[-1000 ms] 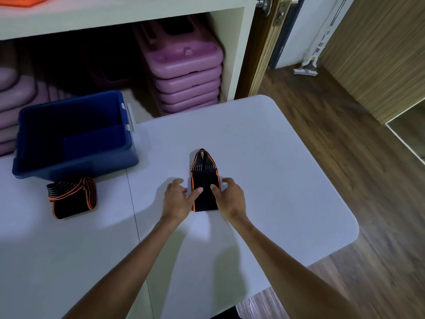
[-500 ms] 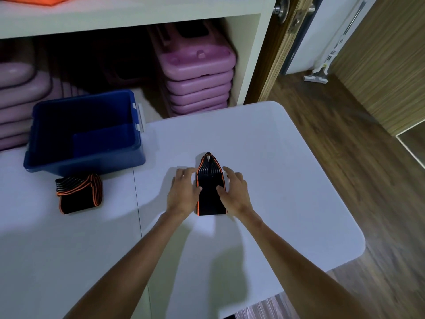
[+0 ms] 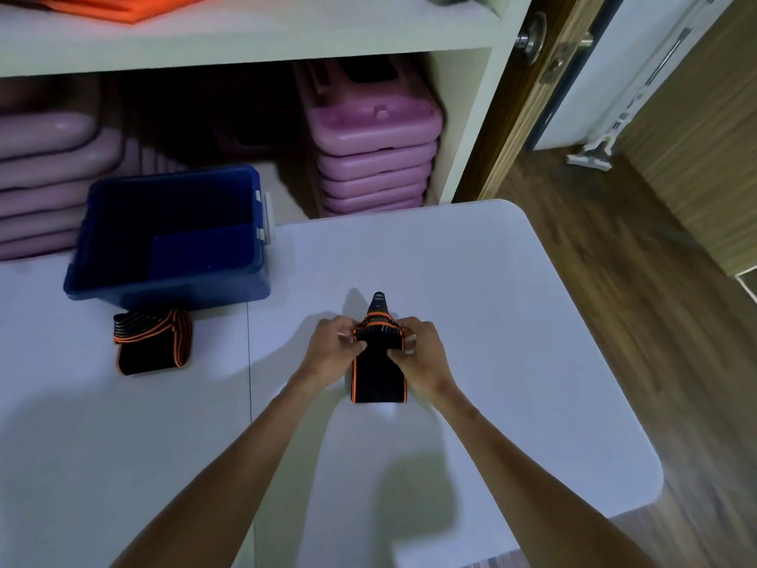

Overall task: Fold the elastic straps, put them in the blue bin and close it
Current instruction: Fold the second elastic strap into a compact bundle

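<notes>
Left grip: the left hand (image 3: 332,351) pinched the left edge of the black, orange-trimmed elastic strap (image 3: 379,366) near its far end, fingers curled over the folded layers.
Right grip: the right hand (image 3: 422,356) pinched the right edge of the same strap, opposite the left hand, thumb on top of the fabric.
Strap in hand: it lay lengthwise on the white counter (image 3: 512,321), its near end flat on the surface, its far end raised between the two hands, with a narrow point sticking out beyond the fingers.
Second strap: a folded strap (image 3: 152,342) of the same black and orange lay on the counter, just in front of the blue bin (image 3: 123,295) and well to the left of the hands.
Blue bin: it stood open on the counter at the far left, with nothing visible inside; no lid could be made out, only pale clips (image 3: 264,217) on its right rim.
Counter: two white tops met at a thin seam (image 3: 250,362) running away from the person, left of the hands.
Behind: a white shelf unit (image 3: 245,43) held stacked pink plastic cases (image 3: 375,157); orange fabric (image 3: 123,6) lay on the upper shelf.
Right side: wooden floor (image 3: 614,280) and a door with a metal knob (image 3: 532,36).
</notes>
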`<state>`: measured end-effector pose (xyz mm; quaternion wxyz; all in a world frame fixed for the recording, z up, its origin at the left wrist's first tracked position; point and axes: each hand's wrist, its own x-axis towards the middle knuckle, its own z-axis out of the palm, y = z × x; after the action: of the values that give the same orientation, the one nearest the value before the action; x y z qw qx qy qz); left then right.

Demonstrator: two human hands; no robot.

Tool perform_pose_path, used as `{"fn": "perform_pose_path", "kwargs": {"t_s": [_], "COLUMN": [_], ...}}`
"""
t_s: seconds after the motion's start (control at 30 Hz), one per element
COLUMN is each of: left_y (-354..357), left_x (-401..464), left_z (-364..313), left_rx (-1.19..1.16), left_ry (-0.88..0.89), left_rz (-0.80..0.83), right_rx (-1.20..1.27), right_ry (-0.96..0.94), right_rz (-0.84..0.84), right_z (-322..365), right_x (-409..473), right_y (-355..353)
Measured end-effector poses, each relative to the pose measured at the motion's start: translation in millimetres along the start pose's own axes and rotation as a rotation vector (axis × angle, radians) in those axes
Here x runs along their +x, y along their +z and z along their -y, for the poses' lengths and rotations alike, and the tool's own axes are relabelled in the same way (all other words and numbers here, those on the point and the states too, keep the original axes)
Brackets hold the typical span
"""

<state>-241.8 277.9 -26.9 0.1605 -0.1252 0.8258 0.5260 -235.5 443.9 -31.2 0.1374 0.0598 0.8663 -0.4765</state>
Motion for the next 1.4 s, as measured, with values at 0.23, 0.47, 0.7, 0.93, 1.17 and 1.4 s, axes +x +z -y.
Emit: {"fn": "perform_pose_path", "kwargs": {"t_s": [0.23,0.47,0.7,0.93,1.17,1.4], "left_y": [-22.0,-23.5,-17.3,-4.6,18.0,33.6], "left_x": [-23.1,-52.0,-61.1,-62.4,-67.1,-63.4], "left_z": [15.7,45.8,41.9,40.7,41.3,9.3], "left_rx": [0.081,0.591,0.600,0.585,0.504,-0.079], "left_ry": [0.240,0.585,0.583,0.590,0.545,-0.178], "left_rz": [-0.056,-0.037,0.071,-0.049,-0.171,-0.350], "right_rx": [0.063,0.084,-0.161,-0.053,0.060,0.079], "right_ry": [-0.152,-0.211,-0.362,-0.274,-0.158,-0.069], "right_rz": [0.022,-0.011,0.134,0.221,0.114,0.084], "right_z": [4.8,-9.1,-25.1,-22.3,-15.4,-15.5], "right_x": [-3.3,-8.6,-8.2,-28.0,-32.5,-30.6], "right_y": [10.4,6.5,-13.7,-28.4,-16.3,-15.8]}}
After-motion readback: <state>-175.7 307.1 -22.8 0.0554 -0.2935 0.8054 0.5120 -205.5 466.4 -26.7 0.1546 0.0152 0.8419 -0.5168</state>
